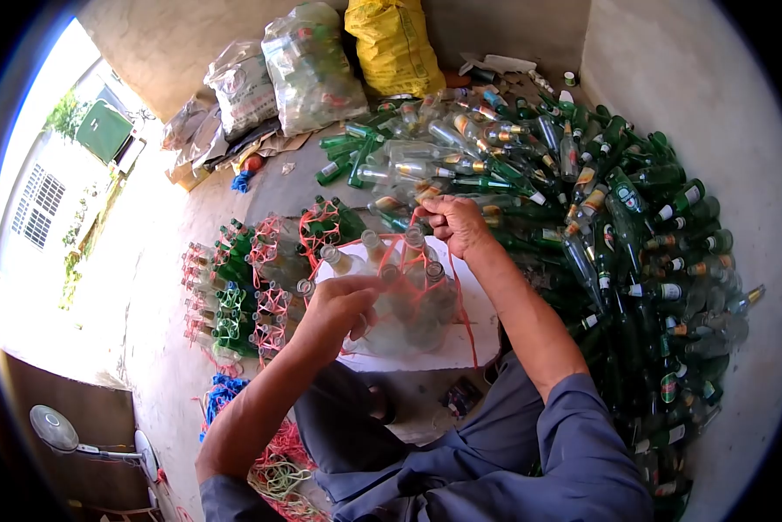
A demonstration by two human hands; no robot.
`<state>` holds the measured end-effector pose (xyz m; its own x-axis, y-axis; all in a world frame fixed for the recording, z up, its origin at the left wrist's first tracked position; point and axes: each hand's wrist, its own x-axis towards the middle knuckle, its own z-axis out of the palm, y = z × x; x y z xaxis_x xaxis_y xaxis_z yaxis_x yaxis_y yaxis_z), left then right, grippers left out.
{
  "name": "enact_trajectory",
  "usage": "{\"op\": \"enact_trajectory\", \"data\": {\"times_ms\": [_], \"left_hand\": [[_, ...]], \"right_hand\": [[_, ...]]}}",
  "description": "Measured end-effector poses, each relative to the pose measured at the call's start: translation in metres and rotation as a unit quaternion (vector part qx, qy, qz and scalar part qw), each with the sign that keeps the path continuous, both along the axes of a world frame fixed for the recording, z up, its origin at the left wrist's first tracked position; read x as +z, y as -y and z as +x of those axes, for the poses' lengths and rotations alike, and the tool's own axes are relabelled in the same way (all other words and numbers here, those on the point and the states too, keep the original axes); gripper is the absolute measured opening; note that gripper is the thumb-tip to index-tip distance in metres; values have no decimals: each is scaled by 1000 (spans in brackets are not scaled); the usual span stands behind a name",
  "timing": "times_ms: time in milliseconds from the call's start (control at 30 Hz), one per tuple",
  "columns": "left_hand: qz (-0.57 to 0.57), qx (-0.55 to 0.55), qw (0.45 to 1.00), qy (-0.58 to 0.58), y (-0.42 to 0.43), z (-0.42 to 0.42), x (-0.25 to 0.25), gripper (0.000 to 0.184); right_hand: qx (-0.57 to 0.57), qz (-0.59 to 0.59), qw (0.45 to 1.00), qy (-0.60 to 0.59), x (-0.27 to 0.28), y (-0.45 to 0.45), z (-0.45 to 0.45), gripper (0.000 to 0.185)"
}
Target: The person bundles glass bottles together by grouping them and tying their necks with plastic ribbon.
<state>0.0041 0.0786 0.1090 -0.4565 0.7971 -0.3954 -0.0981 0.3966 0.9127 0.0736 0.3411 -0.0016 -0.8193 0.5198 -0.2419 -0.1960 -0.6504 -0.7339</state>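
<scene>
Clear glass bottles (408, 304) stand upright in a tight group on a white board (482, 313) in front of me. Red string (467, 326) loops around their necks and hangs down at the right side. My right hand (456, 226) is closed in a pinch on the string, just above the far right of the group. Over the near left bottles, my left hand (343, 313) is curled with its fingers pinched beside a neck. What those fingers hold is hidden, and they look slightly blurred.
String-tied bundles of bottles (234, 296) stand at the left. A large pile of loose bottles (617, 226) covers the right side. Filled sacks (312, 65) and a yellow sack (395, 48) lean at the back wall. Loose string (282, 470) and a fan (54, 428) are lower left.
</scene>
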Motion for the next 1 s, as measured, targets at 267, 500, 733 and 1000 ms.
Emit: {"op": "enact_trajectory", "data": {"times_ms": [267,500,733,1000], "left_hand": [[-8,-4,1000,-6,-5,-4,0,36],[42,39,992,-117,-5,-2,-8,29],[143,116,974,134,-52,-19,14,32],[147,44,976,156,-81,-46,-11,20]], "right_hand": [[41,54,994,-83,35,6,4,21],[29,246,966,-69,76,23,19,21],[-16,509,860,-5,91,76,26,14],[-77,672,737,-13,91,88,36,14]]}}
